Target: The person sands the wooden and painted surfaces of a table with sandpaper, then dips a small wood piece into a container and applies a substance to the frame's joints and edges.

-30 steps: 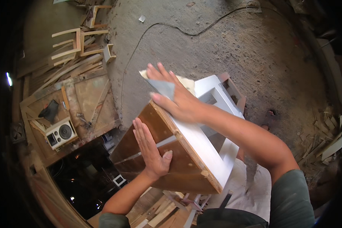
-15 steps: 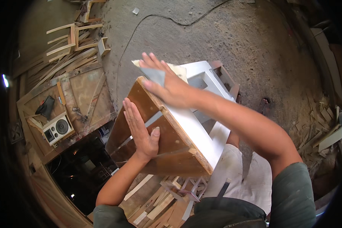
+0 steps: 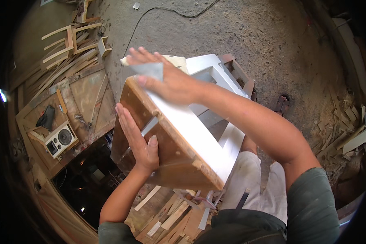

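Note:
A wooden furniture piece [image 3: 191,132], white on its upper face and frame and brown on the panel facing left, stands tilted in front of me. My left hand [image 3: 140,142] lies against the brown panel [image 3: 175,148], fingers stretched out. Across the far-left corner of the white face reaches my right hand [image 3: 173,83]. A grey sheet that looks like sandpaper [image 3: 153,70] is caught between its thumb and fingers, which are slightly blurred. Beyond that hand, a cream-coloured piece [image 3: 177,62] shows, partly covered by it. Bare, rough wood runs along the panel's edge.
On a wooden bench [image 3: 91,95] at left lie a white-framed speaker [image 3: 63,139] and a dark tool [image 3: 46,116]. Chair frames [image 3: 71,40] and wood strips [image 3: 65,69] are behind it. Offcuts [image 3: 345,126] heap up at right, and more boards [image 3: 175,217] lie below. A cable [image 3: 162,9] crosses the floor.
The furniture piece and both hands appear farther left, and the background has shifted slightly too. The right hand still holds the grey sheet at the far corner; the left palm stays on the panel.

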